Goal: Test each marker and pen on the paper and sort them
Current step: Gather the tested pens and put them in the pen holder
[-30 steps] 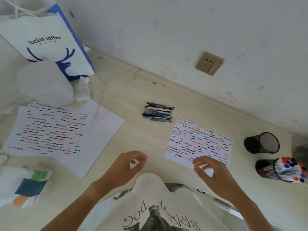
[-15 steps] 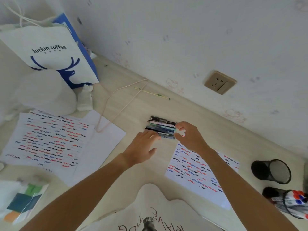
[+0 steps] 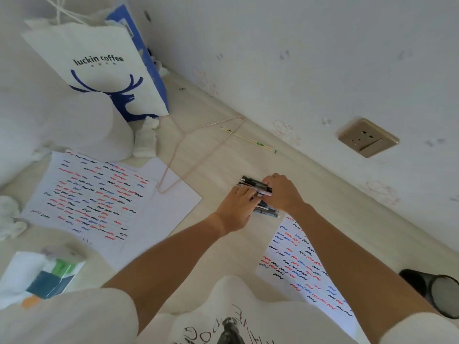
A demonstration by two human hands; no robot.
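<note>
Pen bundle [image 3: 255, 192]: a stack of dark and pale barrels lying on the bench [image 3: 223, 155], near the wall, just past the top edge of the right test sheet [image 3: 298, 264]. My two hands close on it from either side.

Left hand [image 3: 238, 207]: fingers laid over the near-left end of the bundle, bent down onto the barrels. Touching, yes; whether this grip is clamped or only resting, cannot tell from this angle.

Right hand [image 3: 280, 192]: curled round the right end of the stack, thumb side toward the pens, grip closed on the bundle. Fingertips hidden behind the knuckles.

Right test sheet: covered in short red, blue and black squiggles; my right forearm crosses above its upper edge.

Outward, left: a second squiggle sheet [image 3: 92, 197] lying on larger blank paper, well apart from the pens. A thin wire hanger [image 3: 188, 155] lies between that sheet and the bundle, its tip on the blank paper.

Far left corner: white-and-blue coffee bag [image 3: 104, 63] standing against the wall.

Near right edge: black cup [image 3: 432, 291] on its side, mouth toward me.

Wall: a brass-coloured socket [image 3: 367, 138] above the bench.
</note>
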